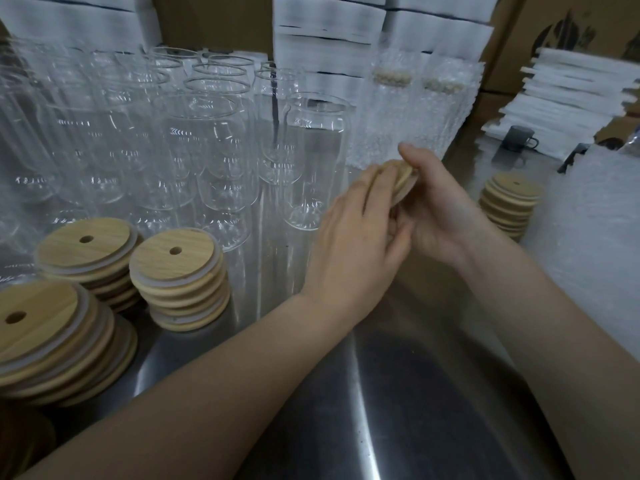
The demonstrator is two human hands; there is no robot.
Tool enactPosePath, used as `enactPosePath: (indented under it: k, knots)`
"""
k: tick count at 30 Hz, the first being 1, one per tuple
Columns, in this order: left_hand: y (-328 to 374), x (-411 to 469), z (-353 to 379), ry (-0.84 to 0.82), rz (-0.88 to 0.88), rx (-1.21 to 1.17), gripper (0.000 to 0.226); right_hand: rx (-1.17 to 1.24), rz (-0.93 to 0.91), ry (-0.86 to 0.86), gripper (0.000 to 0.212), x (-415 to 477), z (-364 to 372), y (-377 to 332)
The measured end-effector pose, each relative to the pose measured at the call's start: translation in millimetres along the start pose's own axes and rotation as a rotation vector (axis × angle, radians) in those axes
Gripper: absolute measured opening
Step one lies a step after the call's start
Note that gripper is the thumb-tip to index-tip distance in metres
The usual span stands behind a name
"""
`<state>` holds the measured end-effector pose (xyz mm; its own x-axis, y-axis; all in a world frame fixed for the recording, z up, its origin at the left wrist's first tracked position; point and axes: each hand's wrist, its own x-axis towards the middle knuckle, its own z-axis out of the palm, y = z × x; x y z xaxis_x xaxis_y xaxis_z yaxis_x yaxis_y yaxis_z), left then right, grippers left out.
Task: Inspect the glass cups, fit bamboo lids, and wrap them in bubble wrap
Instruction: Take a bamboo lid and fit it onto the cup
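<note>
My right hand (440, 216) has its grip clamped on one lid (403, 178), held above the tabletop (398, 393). My left hand (356, 237) lays its fingers across the lid's face; I cannot tell whether that grip is clamped. Cups (207, 147) stand at left, and lid stacks (180, 278) lie nearer.

Shot from a single wide-angle camera worn on the head, facing forward and steeply down along both bare forearms onto a steel table (398, 393). Close in on the work, with the left hand (356, 244) and right hand (443, 216) meeting on a bamboo lid (403, 178) just right of frame centre, glass cups (207, 150) filling the upper left, and cardboard boxes (512, 46) along the far top edge.
</note>
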<state>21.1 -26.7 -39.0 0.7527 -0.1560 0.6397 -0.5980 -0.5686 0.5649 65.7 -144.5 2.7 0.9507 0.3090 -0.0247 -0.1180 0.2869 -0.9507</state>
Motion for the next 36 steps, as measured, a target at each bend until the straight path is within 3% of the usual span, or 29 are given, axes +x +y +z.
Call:
enactPosePath:
  k: [5, 8, 13, 17, 19, 29, 36]
  knots:
    - [-7.2, 3.5, -3.8, 0.198, -0.175, -0.345, 0.027, -0.263, 0.001, -0.044, 0.068, -1.4, -5.6, -1.4]
    - [-8.4, 5.4, -2.6, 0.237, -0.305, -0.559, 0.027, -0.342, 0.047, -0.024, 0.081, -0.9, -6.1, -3.1]
    - [-9.3, 6.8, -3.2, 0.200, -0.364, -0.701, 0.053, -0.317, 0.022, 0.005, 0.059, -1.0, -2.0, -0.6]
    - [-11.1, 7.9, -2.7, 0.122, -0.379, -0.596, 0.081, -0.294, 0.030, -0.025, 0.048, -3.7, 0.3, 0.7]
    - [-12.4, 8.0, -4.2, 0.126, -0.371, -0.559, 0.083, -0.271, 0.037, -0.056, 0.045, -4.4, 2.3, 1.7]
    - [-17.8, 12.6, -10.1, 0.115, -0.338, -0.618, 0.044, -0.367, 0.081, -0.153, 0.047, -6.4, -2.7, -1.2]
    - [-15.3, 11.3, -11.9, 0.219, -0.268, -0.576, 0.011, -0.360, 0.115, -0.253, 0.053, -6.1, -8.1, -4.2]
